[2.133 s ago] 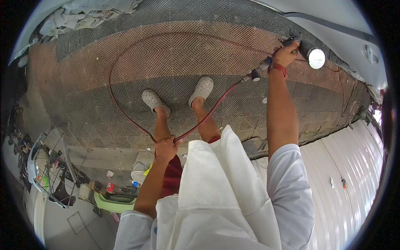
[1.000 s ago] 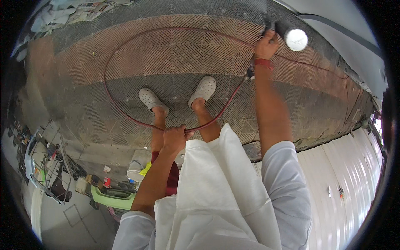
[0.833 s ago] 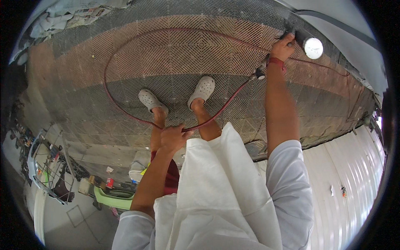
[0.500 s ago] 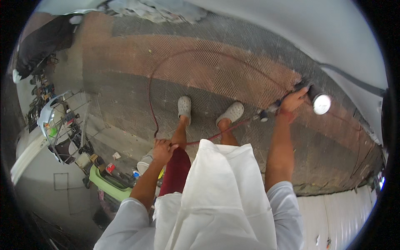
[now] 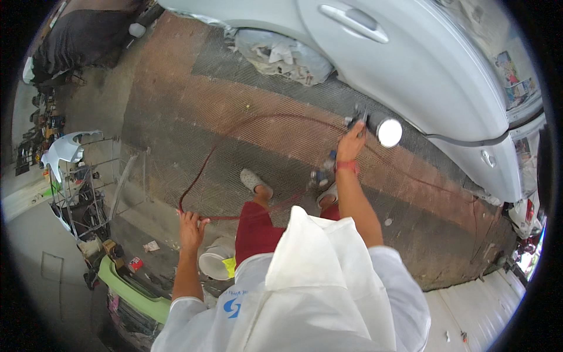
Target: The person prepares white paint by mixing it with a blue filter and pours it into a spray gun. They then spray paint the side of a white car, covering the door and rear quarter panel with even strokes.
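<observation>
My right hand (image 5: 350, 141) is closed on the handle of a dark spray gun (image 5: 362, 116) with a white-topped round cup (image 5: 389, 132), held out beside a pale silver car (image 5: 399, 58). Fittings (image 5: 318, 178) hang below my right wrist, blurred, on the dark red hose. My left hand (image 5: 192, 224), out at my left side, is closed on that hose (image 5: 205, 163), which loops forward over the patterned mat and round to the right. My feet, in pale clogs (image 5: 253, 180), stand inside the loop.
The car's wheel is wrapped in crumpled covering (image 5: 281, 56). At left stand a metal rack (image 5: 88, 176) with body panels, a light green bumper (image 5: 129, 284), a white bucket (image 5: 212, 265) and cluttered tools. A black draped shape (image 5: 82, 44) is at upper left; pale corrugated panels (image 5: 481, 311) lie lower right.
The view has swung, bringing much more of the car and wheel in. My left hand has moved outward to the left with the hose. The spray gun now appears nearer the middle.
</observation>
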Demonstrator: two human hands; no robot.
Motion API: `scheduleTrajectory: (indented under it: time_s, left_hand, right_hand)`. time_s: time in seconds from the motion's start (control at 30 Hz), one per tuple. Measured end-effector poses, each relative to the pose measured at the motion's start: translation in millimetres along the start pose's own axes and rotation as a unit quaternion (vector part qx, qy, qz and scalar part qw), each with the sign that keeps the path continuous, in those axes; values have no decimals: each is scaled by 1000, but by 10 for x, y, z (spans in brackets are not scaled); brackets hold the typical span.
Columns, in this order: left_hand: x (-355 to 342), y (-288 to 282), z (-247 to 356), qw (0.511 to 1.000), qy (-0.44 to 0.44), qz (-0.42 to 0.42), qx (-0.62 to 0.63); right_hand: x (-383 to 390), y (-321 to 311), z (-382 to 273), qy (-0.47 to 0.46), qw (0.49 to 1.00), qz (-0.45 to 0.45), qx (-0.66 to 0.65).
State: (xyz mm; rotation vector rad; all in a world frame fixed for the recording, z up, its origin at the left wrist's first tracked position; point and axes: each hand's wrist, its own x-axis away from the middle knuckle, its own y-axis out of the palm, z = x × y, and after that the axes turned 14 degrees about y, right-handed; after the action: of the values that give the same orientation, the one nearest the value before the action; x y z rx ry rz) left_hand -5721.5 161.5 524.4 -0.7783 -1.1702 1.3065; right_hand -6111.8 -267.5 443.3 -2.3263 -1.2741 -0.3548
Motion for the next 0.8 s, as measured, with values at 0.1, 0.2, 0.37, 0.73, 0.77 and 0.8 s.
scheduleTrajectory:
  time_s: [0.1,0.2,0.37,0.73,0.77,0.8]
  left_hand:
    - [-20,-329,-567,1000,-17,20,10]
    - [-156,-605,-1005,998,-40,39,20]
    - [-488,-836,-1355,998,8,-4,-57]
    - [-1649,-630,-1911,990,61,-126,-2]
    - [-1736,-610,-1964,989,70,-130,5]
    - [-1860,-577,-2019,989,79,-127,12]
  right_hand:
    - [273,668,26,-52,998,27,-28]
    - [475,1352,22,-18,998,54,-35]
    - [763,2033,-55,-21,997,16,-72]
    - [107,2498,142,28,978,165,-127]
    - [10,2496,200,56,968,215,-117]
    - [-88,2504,255,81,962,224,-135]
